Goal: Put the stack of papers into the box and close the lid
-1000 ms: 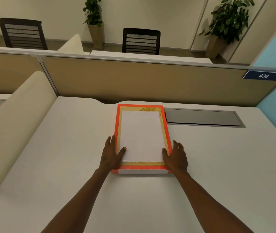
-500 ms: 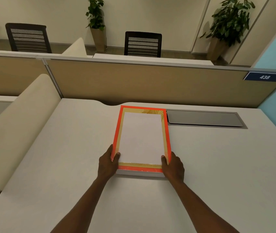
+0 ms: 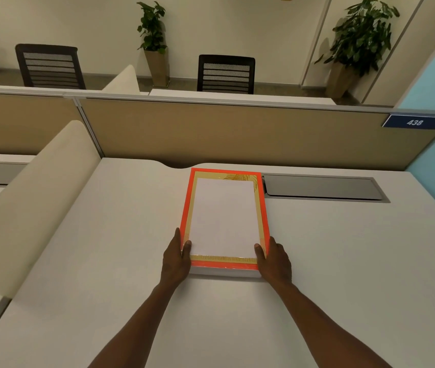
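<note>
- At near corners: left hand and right hand clasp the lid, thumbs on top.
- Papers lie atop the lid.
- Box beneath, on desk, mid-table.

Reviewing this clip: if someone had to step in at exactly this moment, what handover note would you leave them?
Left hand: grip on the near-left corner of the orange box, thumb on top.
Right hand: grip on the near-right corner, thumb on top.
The box lies flat on the desk by the grey cable hatch. The stack of papers lies on its top surface, inside the gold border; I cannot tell whether that surface is the lid or the tray.
Done: not clear from this view.
Left: confirm papers are inside, then close the lid.
</note>
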